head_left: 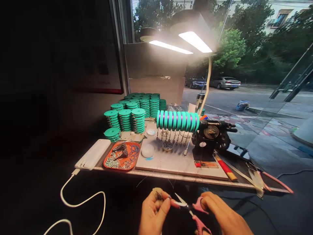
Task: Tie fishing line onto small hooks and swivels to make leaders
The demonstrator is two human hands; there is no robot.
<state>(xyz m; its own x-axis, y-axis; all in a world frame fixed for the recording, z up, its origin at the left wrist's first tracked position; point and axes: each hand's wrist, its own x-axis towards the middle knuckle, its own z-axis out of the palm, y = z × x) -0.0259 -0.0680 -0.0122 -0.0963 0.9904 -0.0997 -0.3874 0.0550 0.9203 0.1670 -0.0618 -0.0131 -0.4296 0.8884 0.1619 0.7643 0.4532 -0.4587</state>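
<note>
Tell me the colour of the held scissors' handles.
The handles are pink, best seen in the head view.

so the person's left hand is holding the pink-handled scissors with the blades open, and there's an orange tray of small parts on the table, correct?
Not the left hand: the head view shows the right hand holding the pink-handled scissors. The blades are open, and the orange tray of small parts is on the table.

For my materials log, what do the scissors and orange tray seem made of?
Scissors: blades probably steel, smooth and silvery; handles likely plastic, evenly pink. Orange tray: probably smooth plastic, judging by its uniform colour and rounded corners, though coated metal is possible.
</note>
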